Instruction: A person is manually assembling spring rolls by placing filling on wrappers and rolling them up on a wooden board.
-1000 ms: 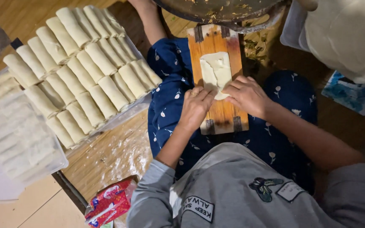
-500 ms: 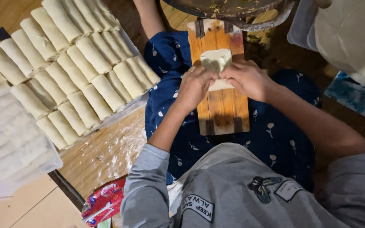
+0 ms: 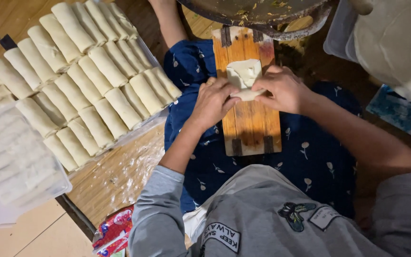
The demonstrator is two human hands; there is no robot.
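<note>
Fingers [image 3: 231,102] of my left hand [image 3: 215,102] are curled down on the near edge of the pale wrapper [image 3: 244,78], pinching the fold; the right hand [image 3: 284,88] mirrors it, fingertips closed on the same rolled edge from the other side. Both grips are shut on dough, nothing else. The wrapper sits at the upper middle of the frame, on the wooden board [image 3: 250,123] across my lap. I judge it thin, soft, limp and easy to tear, so the doubled edge is the place to hold, with light, even pressure. Wrists are low, palms down, forearms converging from the lower corners. Out at upper left, rows of finished rolls [image 3: 86,81] fill a tray; a dark pan [image 3: 262,12] hangs over the board's far end.
</note>
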